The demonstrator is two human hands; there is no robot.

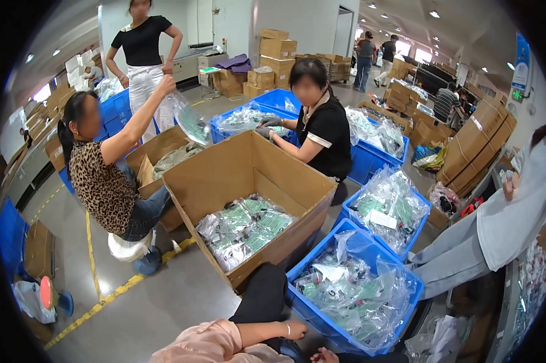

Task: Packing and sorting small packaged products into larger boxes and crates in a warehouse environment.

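rightward and ahead of the left hand (295,330) and right hand (325,356), inside the nearest blue plastic crate (303,307): clear plastic bags of green pieces (345,296), heaped, with no common long axis to make out. crate's long axis slanting from far left to near right, past the 2 hands. left loosely curled, just outside the near wall; right partly cut off by the lower edge, about as near. cannot tell, for either, whether empty or holding something small. ahead and left, similar bags (249,227) in a large open cardboard box (209,166).
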